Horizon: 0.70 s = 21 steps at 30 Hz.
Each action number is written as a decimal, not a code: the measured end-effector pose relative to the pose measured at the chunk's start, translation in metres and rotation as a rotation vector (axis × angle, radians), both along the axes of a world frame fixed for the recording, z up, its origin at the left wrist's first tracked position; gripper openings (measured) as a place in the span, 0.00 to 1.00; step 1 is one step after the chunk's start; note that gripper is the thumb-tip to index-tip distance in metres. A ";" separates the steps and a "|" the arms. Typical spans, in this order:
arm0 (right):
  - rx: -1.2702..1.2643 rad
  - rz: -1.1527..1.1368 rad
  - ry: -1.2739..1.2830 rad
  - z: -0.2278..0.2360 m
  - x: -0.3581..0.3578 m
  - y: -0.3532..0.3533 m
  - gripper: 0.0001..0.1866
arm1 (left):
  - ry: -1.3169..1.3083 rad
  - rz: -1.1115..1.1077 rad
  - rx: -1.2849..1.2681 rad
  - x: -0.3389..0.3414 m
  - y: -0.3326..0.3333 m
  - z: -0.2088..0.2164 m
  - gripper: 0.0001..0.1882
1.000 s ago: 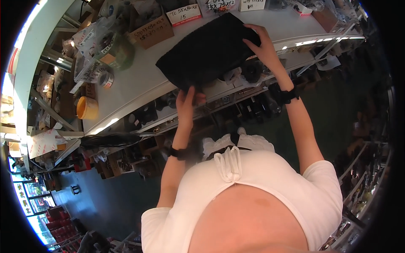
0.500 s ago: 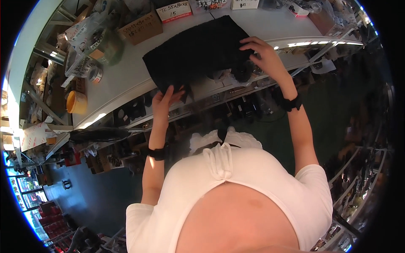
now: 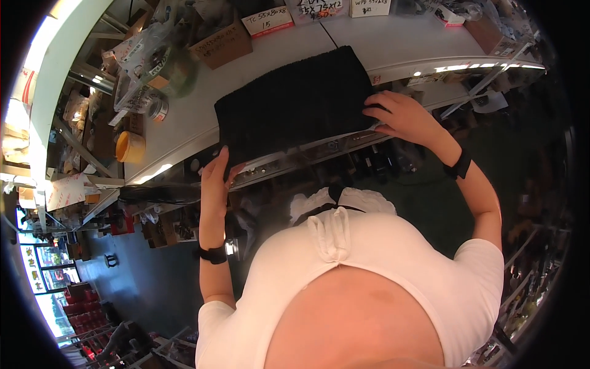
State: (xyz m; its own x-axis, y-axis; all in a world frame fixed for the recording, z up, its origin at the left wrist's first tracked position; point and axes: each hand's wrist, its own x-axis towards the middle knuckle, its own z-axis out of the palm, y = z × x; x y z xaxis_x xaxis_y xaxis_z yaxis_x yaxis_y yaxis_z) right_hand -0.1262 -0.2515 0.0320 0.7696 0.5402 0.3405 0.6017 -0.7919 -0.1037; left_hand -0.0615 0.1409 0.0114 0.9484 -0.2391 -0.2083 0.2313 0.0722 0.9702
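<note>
A black cloth (image 3: 292,101), fuzzy at its edges like a towel, is spread out over the front part of a white shelf and hangs past its front edge. My left hand (image 3: 215,174) pinches the cloth's near left corner, its thumb up along the edge. At the cloth's right edge, my right hand (image 3: 402,117) grips the near corner with bent fingers; part of its fingertips is hidden by the fabric. Each wrist wears a black band.
Behind the cloth, cardboard boxes (image 3: 222,46) and a white labelled box (image 3: 268,22) line the white shelf (image 3: 412,46). At its left stand a green-tinted container (image 3: 169,74), a small tin (image 3: 158,111) and a yellow roll (image 3: 130,147). Lower shelves hold dark items.
The cloth has been pulled toward me and drawn flatter. My left hand has moved down and left, my right hand outward and down, with the near corners in their fingers.
</note>
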 end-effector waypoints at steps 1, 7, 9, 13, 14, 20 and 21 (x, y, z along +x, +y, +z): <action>-0.067 0.032 -0.087 -0.009 0.002 -0.004 0.15 | 0.026 0.017 -0.019 -0.008 -0.010 0.017 0.15; 0.323 -0.007 -0.136 0.025 -0.005 -0.005 0.13 | -0.039 -0.006 -0.045 -0.015 -0.011 0.064 0.12; 0.417 -0.068 -0.147 0.035 0.001 -0.004 0.12 | 0.111 0.017 -0.270 -0.002 -0.002 0.070 0.09; 0.599 -0.178 0.018 0.062 0.029 -0.019 0.08 | 0.402 -0.150 -0.795 0.032 0.000 0.083 0.11; 0.617 -0.232 0.091 0.068 0.041 -0.024 0.08 | 0.447 -0.251 -0.917 0.041 -0.006 0.087 0.13; 0.401 -0.355 -0.281 0.013 0.133 -0.073 0.15 | 0.243 -0.209 -0.470 0.109 -0.091 0.078 0.37; 0.320 -0.498 -0.145 0.010 0.137 -0.070 0.19 | 0.188 -0.150 -0.235 0.112 -0.095 0.066 0.40</action>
State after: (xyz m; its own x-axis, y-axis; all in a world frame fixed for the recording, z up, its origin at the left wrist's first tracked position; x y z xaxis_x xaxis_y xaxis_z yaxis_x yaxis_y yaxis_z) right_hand 0.0106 -0.3211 0.0417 0.8372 -0.0188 0.5465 0.1930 -0.9249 -0.3276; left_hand 0.0507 0.0459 0.0774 0.8493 -0.4352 -0.2988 0.4295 0.2404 0.8705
